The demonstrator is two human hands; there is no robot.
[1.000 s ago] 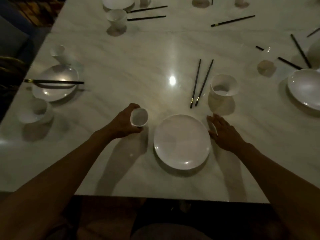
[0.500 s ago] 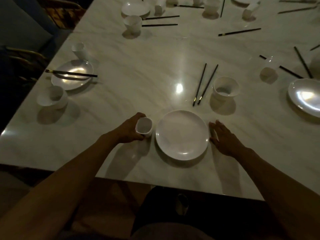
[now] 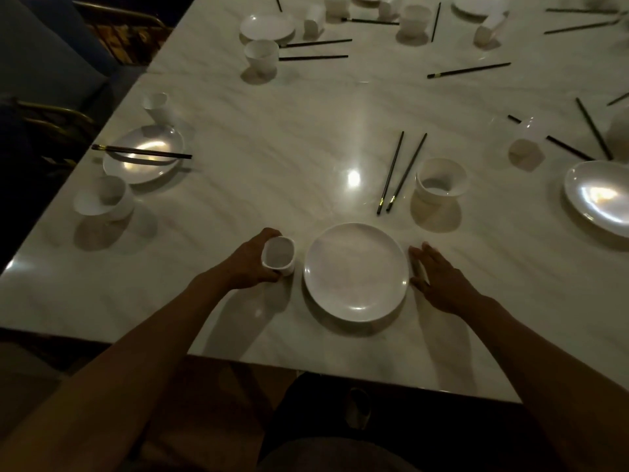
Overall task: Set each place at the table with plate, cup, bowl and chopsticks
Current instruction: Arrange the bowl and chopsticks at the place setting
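The left hand (image 3: 253, 264) wraps its fingers around a small white cup (image 3: 278, 257), which stands upright just beside the left rim of the white plate (image 3: 355, 271); I judge the cup is being set at the plate's side as part of this place, close to the near edge of the marble table (image 3: 289, 137). The right hand (image 3: 439, 277) lies flat, fingers straight and spread, at the plate's right rim, probably steadying or squaring it; whether the fingers actually touch the rim is hard to tell. The 2 chopsticks (image 3: 396, 173) and the white bowl (image 3: 440, 180) sit farther toward the table's middle, apart from the plate, not yet drawn in. Dim light blurs the settings near the far edge, and the plate at the right edge is cut off.
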